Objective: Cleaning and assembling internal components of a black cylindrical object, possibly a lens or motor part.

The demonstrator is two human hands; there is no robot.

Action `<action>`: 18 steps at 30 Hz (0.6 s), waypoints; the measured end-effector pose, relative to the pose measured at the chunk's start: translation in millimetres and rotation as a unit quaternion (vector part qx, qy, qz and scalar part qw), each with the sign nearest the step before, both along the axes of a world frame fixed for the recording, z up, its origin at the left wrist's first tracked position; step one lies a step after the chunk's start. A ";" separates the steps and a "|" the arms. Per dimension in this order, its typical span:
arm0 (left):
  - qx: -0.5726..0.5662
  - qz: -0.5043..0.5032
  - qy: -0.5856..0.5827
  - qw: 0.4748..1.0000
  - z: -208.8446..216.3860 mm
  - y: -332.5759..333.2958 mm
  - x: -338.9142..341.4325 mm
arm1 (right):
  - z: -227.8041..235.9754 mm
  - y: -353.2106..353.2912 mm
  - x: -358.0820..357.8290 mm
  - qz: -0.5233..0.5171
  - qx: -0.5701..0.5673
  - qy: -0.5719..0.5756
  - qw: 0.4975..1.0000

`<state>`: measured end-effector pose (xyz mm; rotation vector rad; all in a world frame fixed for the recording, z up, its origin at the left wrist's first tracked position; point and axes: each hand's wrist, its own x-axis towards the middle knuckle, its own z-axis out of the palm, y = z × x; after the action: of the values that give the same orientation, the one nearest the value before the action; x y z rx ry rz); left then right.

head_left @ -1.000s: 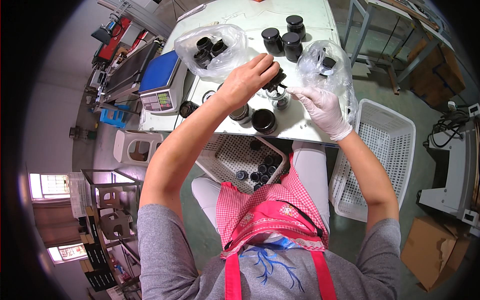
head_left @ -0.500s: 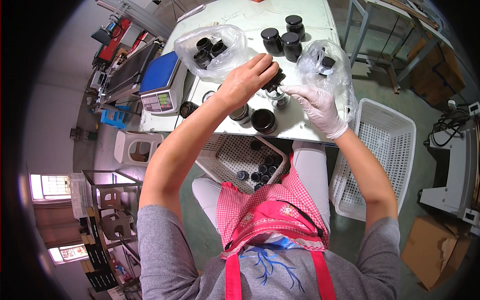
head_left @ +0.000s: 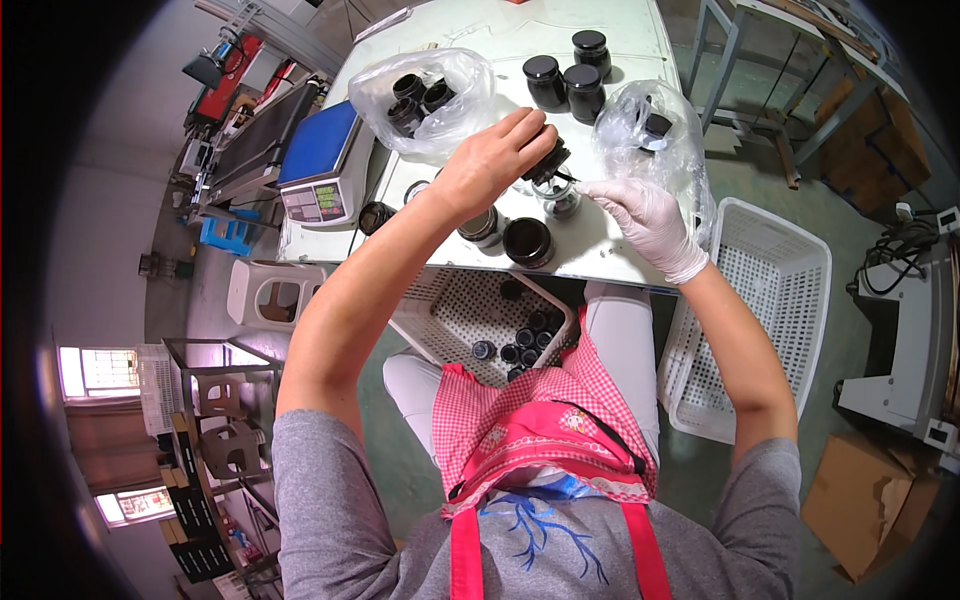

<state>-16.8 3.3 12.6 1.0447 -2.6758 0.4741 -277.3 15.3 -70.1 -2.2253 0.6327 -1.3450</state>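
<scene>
My bare left hand (head_left: 492, 160) grips a small black jar (head_left: 547, 162) tilted over the white table (head_left: 600, 250). My right hand (head_left: 645, 222), in a white glove, pinches a thin dark tool whose tip meets the jar's mouth. Just below them stands a small clear open jar (head_left: 560, 200). An open black jar (head_left: 527, 241) and another jar (head_left: 482, 227) sit near the table's front edge, partly under my left wrist.
Two clear plastic bags with black jars lie at left (head_left: 425, 95) and right (head_left: 650, 135). Three lidded black jars (head_left: 567, 75) stand behind. A blue scale (head_left: 318, 170) sits at left. A white basket with jars (head_left: 480, 320) rests on my lap; another white basket (head_left: 775, 300) stands at right.
Both hands stay at the same spot over the table. The right hand's fingers have shifted slightly against the jar's mouth.
</scene>
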 end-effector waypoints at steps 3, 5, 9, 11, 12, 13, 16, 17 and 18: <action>0.007 0.002 -0.001 1.000 1.7 0.5 -2.3 | 0.2 2.6 -2.4 -0.005 0.001 -0.009 1.000; 0.011 0.006 -0.002 1.000 2.6 0.9 -2.8 | 1.5 3.8 -3.7 -0.011 -0.004 -0.010 1.000; -0.003 0.005 -0.005 1.000 2.9 0.9 0.3 | 6.2 8.4 -5.3 -0.009 0.010 -0.020 1.000; -0.011 0.003 -0.006 1.000 3.3 1.4 0.7 | 3.7 8.8 -5.4 -0.007 0.023 -0.022 0.999; -0.004 0.011 -0.004 1.000 3.7 1.3 -0.8 | -1.4 7.8 -6.4 -0.013 0.023 -0.032 0.999; 0.003 0.018 -0.003 1.000 4.5 1.8 -1.7 | -4.3 7.1 -6.5 -0.018 0.023 -0.042 0.999; -0.003 0.013 0.000 1.000 3.6 1.3 -0.1 | 1.3 6.0 -1.8 -0.023 -0.005 -0.041 0.999; -0.002 0.011 0.001 1.000 3.1 0.9 -0.8 | 1.6 4.6 -0.2 -0.024 -0.005 -0.040 0.999; -0.008 0.006 -0.001 1.000 3.0 0.7 -1.3 | 1.4 1.9 2.4 -0.020 0.005 -0.039 0.999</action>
<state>-18.1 4.0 15.5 1.0574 -2.6648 0.4988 -274.9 17.2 -68.7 -2.1511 0.6579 -1.4368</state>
